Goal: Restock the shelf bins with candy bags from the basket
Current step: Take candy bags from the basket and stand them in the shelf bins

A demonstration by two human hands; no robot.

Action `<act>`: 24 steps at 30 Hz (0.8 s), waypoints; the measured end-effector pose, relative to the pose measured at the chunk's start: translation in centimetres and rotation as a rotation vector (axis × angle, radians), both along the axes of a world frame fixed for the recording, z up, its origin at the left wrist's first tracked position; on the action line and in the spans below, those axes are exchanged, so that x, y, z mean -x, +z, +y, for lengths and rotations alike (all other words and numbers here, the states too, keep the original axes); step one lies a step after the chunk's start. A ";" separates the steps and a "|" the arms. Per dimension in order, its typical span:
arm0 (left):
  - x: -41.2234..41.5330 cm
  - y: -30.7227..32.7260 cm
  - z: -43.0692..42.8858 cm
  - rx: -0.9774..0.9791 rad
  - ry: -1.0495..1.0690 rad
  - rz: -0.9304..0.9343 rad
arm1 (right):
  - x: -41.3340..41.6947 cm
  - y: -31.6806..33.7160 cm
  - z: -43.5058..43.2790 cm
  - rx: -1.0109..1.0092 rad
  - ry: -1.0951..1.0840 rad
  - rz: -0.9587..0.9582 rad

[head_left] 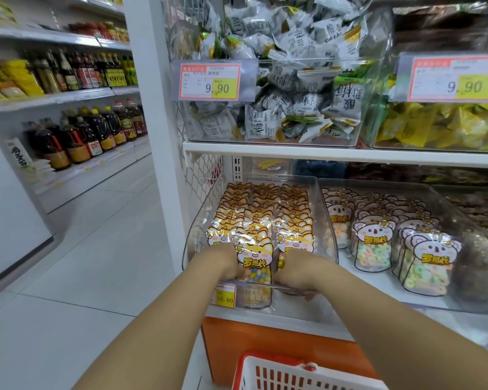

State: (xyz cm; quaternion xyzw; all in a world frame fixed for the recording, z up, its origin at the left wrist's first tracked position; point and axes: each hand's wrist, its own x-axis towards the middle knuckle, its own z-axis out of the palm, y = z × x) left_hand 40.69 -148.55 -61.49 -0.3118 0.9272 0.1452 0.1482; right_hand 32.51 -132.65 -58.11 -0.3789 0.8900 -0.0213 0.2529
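A clear shelf bin (197, 220) on the lower shelf holds rows of orange cat-shaped candy bags. Both my hands reach into its front. My left hand (223, 263) and my right hand (296, 270) hold the frontmost cat candy bag (254, 258) from either side, fingers curled down behind the bin's front wall and partly hidden. The bag stands upright in the middle row. The red and white basket (302, 374) sits below at the bottom edge; its contents are out of sight.
To the right, a second clear bin (462, 218) holds koala candy bags (373, 243). The upper shelf carries bins of grey plum packets (293, 97) and yellow packets (434, 125). A price tag (225, 295) hangs on the bin front. An aisle with oil bottles (90, 136) lies left.
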 end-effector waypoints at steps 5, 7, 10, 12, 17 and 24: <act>-0.5 0.8 0.3 0.061 0.057 0.001 | -0.6 0.1 0.2 0.069 0.027 0.040; -0.7 1.2 0.7 0.120 0.087 0.014 | -0.7 -0.1 0.6 0.135 0.017 0.060; -1.9 2.4 2.4 0.185 0.131 0.125 | -1.4 0.4 2.2 0.279 0.020 0.085; -3.5 3.0 4.4 0.245 0.140 0.322 | -2.5 1.1 4.5 0.427 0.078 0.081; -8.5 1.9 12.2 0.161 -0.153 0.821 | -6.0 0.6 12.2 0.681 0.221 0.040; -9.6 -5.9 19.6 0.066 -0.352 0.465 | -6.3 -9.2 21.5 0.449 0.079 -0.088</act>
